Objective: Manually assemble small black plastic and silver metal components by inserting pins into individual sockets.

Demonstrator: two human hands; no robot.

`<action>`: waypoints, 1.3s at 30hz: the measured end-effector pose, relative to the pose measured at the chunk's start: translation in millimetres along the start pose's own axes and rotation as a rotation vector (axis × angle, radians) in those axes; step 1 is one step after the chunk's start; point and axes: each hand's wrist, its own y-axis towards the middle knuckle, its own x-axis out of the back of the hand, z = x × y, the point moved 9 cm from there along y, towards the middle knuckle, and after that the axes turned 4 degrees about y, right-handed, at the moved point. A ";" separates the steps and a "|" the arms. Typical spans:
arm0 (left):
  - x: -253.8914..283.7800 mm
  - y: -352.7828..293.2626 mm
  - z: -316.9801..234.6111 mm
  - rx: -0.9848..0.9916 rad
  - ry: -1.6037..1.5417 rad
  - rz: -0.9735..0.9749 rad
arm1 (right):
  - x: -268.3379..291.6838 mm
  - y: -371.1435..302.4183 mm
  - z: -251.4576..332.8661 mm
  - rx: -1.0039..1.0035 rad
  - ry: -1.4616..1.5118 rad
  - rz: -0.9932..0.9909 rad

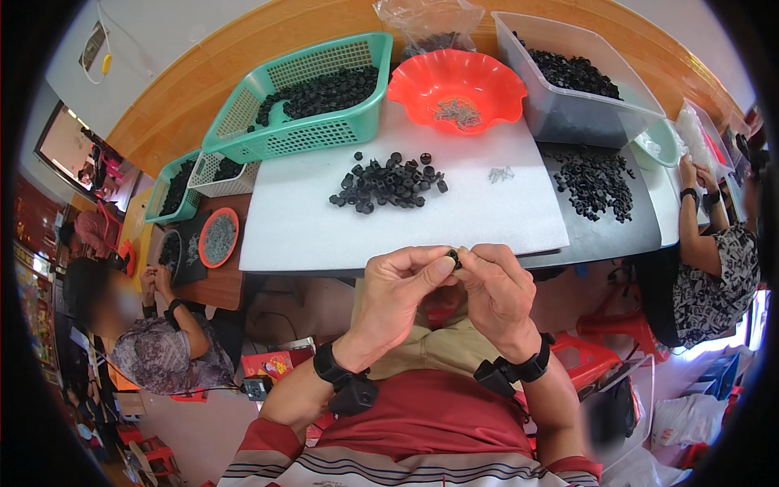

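Just off the near edge of the white foam sheet (pixel 324 237), both hands meet at a small round black plastic part (pixel 454 259). My left hand (pixel 398 290) pinches the part between thumb and forefinger. My right hand (pixel 501 292) is closed against it from the other side, its fingertips touching; whether they also hold a tiny piece is hidden. Beyond my hands, a heap of similar black plastic parts (pixel 385 185) lies on the sheet. A few small shiny metal pieces (pixel 501 174) lie to the heap's right.
At the back stand a green basket (pixel 304 140) of black parts, a red wavy-rimmed bowl (pixel 414 85) with metal pieces, and a clear bin (pixel 584 122). Loose black parts (pixel 596 187) cover a dark mat at right. One person (pixel 174 349) works at left, another (pixel 714 264) at right.
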 end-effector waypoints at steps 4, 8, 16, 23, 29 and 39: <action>0.0 -1.4 -1.8 -0.014 0.090 0.042 | 3.2 2.6 3.2 -0.012 -0.002 0.017; -1.9 -1.5 0.2 -0.003 0.088 0.076 | 4.4 2.9 3.3 -0.022 -0.018 0.043; -3.2 -2.8 3.3 0.015 0.079 0.084 | 5.8 6.0 2.8 -0.028 0.015 0.066; -6.4 -2.7 4.5 -0.006 0.132 0.041 | 4.3 5.9 2.6 0.050 -0.104 0.152; -4.2 -5.9 2.6 0.030 0.156 0.058 | 1.2 7.9 1.1 -0.041 -0.061 0.174; -0.3 -7.9 -8.9 0.043 0.083 0.087 | -9.3 16.1 1.6 -0.244 0.072 0.396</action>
